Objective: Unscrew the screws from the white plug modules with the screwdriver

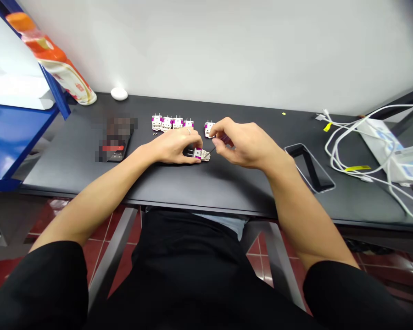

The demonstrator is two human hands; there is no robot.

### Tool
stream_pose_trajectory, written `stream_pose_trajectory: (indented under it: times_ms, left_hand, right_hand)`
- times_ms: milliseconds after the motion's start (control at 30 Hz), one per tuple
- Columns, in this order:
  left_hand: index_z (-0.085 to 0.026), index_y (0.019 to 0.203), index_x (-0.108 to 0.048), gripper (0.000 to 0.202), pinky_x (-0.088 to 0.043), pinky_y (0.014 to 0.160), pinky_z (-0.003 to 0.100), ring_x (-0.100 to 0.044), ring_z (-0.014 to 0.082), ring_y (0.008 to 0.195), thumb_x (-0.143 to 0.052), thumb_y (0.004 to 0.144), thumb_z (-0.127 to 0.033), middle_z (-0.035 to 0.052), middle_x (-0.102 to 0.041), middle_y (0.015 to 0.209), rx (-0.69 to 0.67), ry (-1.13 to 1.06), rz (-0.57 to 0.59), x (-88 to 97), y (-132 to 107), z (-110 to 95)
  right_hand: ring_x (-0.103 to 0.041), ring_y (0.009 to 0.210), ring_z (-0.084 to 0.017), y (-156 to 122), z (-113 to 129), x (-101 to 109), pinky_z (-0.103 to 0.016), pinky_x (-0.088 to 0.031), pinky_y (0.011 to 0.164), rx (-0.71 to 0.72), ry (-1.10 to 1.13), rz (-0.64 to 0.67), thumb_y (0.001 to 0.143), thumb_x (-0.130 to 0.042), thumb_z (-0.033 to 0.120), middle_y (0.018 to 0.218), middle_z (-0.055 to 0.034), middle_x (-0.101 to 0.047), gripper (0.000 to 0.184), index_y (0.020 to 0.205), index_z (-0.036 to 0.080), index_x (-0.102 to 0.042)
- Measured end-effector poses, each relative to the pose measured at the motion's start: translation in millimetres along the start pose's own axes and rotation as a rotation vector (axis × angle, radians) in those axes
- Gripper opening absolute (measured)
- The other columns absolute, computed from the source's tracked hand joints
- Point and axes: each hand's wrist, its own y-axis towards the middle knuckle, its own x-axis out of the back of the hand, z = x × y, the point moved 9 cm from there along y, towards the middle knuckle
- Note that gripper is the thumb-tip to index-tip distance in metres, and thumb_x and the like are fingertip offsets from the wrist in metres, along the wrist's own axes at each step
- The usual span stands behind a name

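My left hand grips a white plug body with magenta parts and metal prongs, holding it against the dark tabletop. My right hand is shut on a thin screwdriver with a purple handle, its shaft reaching down to the plug. Behind my hands stand several similar plugs in a row, prongs upward. One more plug stands alone, right by my right fingers. A few tiny metal screws lie near the row's left end.
A black phone lies right of my hands, and a pixelated dark object lies left. White cables and a white box sit at the right. An orange-capped bottle and a blue shelf stand at the left.
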Motion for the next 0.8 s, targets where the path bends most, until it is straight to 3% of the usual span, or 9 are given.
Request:
stream_pose_trajectory:
  times_ms: [233,600,800]
  left_hand:
    - [-0.022,0.118,-0.077,0.030,-0.054,0.093,0.037,-0.073,0.0274,0.106,-0.081,0.101,-0.045,0.0102,-0.080,0.116,-0.001,-0.035,-0.017,0.5,0.7,-1.5]
    - [-0.021,0.119,-0.076,0.029,-0.055,0.094,0.038,-0.072,0.0275,0.106,-0.079,0.102,-0.044,0.0111,-0.079,0.117,-0.043,-0.027,-0.038,1.1,0.3,-5.1]
    - [-0.022,0.120,-0.076,0.029,-0.055,0.094,0.038,-0.072,0.0282,0.105,-0.078,0.102,-0.045,0.0113,-0.079,0.115,-0.065,-0.006,-0.049,0.4,0.3,-5.6]
  right_hand:
    - [-0.070,0.068,-0.020,0.2,-1.4,0.3,-0.031,-0.047,0.064,0.028,0.036,-0.030,0.107,-0.051,0.027,0.090,-0.0021,-0.079,0.020,0.122,0.024,-0.064]
    - [-0.069,0.069,-0.019,-1.0,3.8,1.7,-0.030,-0.041,0.062,0.051,0.028,0.002,0.097,-0.055,0.019,0.091,-0.0021,-0.079,0.026,0.119,0.025,-0.065]
    - [-0.059,0.061,-0.019,-0.1,3.6,4.0,-0.031,-0.035,0.062,0.037,-0.059,0.022,0.107,-0.054,0.029,0.074,0.0013,-0.071,0.017,0.116,0.025,-0.067]
